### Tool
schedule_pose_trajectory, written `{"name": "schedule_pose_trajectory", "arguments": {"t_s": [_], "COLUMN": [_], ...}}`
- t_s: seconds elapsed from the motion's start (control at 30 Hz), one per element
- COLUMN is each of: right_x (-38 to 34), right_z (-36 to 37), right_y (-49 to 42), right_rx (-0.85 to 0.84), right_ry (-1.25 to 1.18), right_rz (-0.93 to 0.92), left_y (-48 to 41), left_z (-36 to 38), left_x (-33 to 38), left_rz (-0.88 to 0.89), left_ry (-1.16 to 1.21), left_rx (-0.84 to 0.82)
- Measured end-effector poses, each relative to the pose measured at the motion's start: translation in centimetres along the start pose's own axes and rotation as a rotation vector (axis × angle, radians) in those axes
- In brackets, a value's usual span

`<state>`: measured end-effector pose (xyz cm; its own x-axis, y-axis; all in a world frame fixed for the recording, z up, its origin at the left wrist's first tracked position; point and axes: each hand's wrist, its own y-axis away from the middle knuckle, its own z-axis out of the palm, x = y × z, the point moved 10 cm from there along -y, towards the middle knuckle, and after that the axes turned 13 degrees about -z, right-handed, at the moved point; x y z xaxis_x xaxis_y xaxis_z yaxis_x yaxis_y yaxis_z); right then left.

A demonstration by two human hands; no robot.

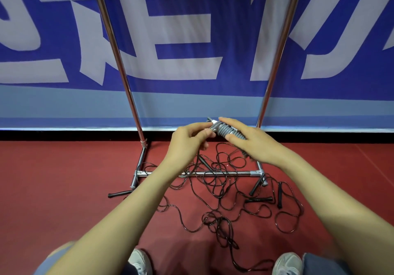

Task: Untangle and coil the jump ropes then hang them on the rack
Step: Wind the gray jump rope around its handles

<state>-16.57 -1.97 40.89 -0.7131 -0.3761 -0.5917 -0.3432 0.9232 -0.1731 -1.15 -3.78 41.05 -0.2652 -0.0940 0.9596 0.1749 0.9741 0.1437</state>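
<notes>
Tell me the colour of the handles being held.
Grey, with ridges; the handles show best in the head view.

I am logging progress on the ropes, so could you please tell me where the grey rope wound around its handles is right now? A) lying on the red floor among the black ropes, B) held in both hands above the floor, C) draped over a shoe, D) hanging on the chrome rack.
B: the grey rope wound around its handles sits between the left hand and right hand, above the tangled black ropes.
</notes>
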Motion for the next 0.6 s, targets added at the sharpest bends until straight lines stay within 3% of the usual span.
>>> {"name": "schedule_pose_trajectory", "arguments": {"t_s": [0.17,0.23,0.37,0.43,0.6], "right_x": [-1.2,-1.8,-2.8,-3.4,-4.3], "right_z": [-0.8,-1.0,-1.2,-1.2,-1.0], "right_y": [-0.2,-0.1,-0.3,-0.4,-0.5], "right_rx": [0.140,0.172,0.189,0.198,0.213], "right_ry": [-0.140,-0.192,-0.271,-0.356,-0.475], "right_rz": [-0.056,-0.091,-0.171,-0.211,-0.231], "left_y": [0.2,0.1,0.4,0.9,1.0], "left_z": [0.3,-0.3,-2.5,-3.1,-2.7], "left_x": [-0.9,-0.5,1.2,2.0,1.2], "left_rz": [-0.090,-0.045,0.152,0.205,0.138], "left_ry": [0.227,0.141,-0.204,-0.176,0.013], "left_rx": [-0.106,-0.048,0.225,0.269,0.200]}}
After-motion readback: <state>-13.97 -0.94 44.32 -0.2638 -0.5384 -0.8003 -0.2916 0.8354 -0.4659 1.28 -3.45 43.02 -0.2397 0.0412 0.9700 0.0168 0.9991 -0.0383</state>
